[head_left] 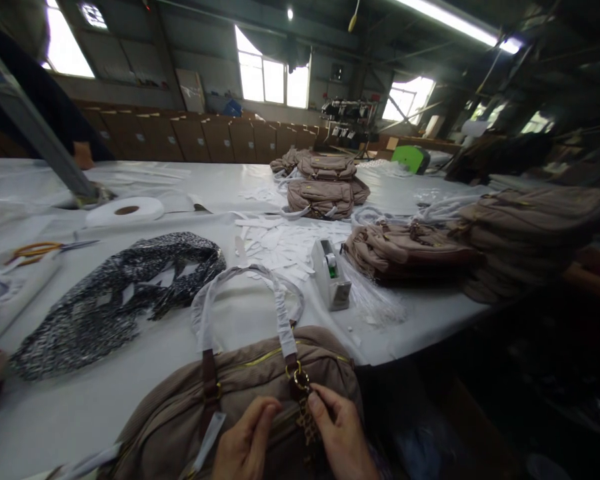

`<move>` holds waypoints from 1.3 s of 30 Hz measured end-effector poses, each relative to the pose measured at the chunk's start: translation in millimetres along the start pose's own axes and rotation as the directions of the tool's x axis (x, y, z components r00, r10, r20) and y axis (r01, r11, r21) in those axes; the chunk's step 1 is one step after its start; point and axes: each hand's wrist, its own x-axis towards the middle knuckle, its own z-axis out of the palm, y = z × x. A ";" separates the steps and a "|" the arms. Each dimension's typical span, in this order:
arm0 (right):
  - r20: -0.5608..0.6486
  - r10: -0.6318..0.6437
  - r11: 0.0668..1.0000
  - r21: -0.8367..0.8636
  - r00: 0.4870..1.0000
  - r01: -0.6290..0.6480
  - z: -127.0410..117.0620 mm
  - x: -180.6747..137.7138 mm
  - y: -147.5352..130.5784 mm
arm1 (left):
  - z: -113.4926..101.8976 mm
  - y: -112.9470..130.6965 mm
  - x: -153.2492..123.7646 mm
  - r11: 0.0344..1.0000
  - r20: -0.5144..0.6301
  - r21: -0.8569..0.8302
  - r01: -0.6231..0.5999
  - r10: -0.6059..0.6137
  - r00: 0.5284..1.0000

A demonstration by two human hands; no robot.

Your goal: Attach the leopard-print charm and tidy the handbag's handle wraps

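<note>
A taupe fabric handbag (250, 380) with yellow zips and dark brown tabs lies at the table's front edge, close to me. Its handles (281, 307) stand up, wrapped in white paper. From a gold ring (301, 379) at the right handle hangs a leopard-print charm (307, 423). My right hand (343, 430) pinches the charm's upper part between thumb and index finger. Beside it, my left hand (247, 437) is over the bag's front, thumb and index finger pressed together. Whatever is in that pinch, if anything, I cannot make out.
A tape dispenser (331, 275) stands beyond the bag, next to clear plastic strands (373, 293) and white paper strips (275, 243). Stacked bags (410, 250) lie right. Leftward are a black-and-white bundle (125, 300), orange-handled scissors (40, 250) and a white roll (125, 211).
</note>
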 end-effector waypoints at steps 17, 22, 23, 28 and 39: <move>-0.034 -0.006 1.000 -0.027 0.999 0.005 0.7 -0.9 6.3 | -24.0 7.0 10.6 0.990 0.036 0.142 -0.002 -0.004 0.999; -0.039 0.000 1.000 0.010 0.999 0.000 4.2 -2.9 7.0 | -25.4 6.7 10.3 0.988 0.011 0.154 0.005 -0.007 1.000; -0.041 0.000 1.000 0.011 0.999 0.000 5.0 -3.0 7.3 | -25.4 6.6 10.4 0.987 0.013 0.160 0.004 -0.007 1.000; -0.062 -0.017 1.000 0.006 0.998 0.017 6.5 -4.0 5.3 | -24.5 5.0 13.6 0.981 0.040 0.195 -0.015 0.007 0.999; -0.074 -0.015 1.000 -0.016 0.997 0.014 4.1 -7.4 -0.9 | -18.8 -0.6 18.4 0.975 0.109 0.222 -0.018 -0.006 0.994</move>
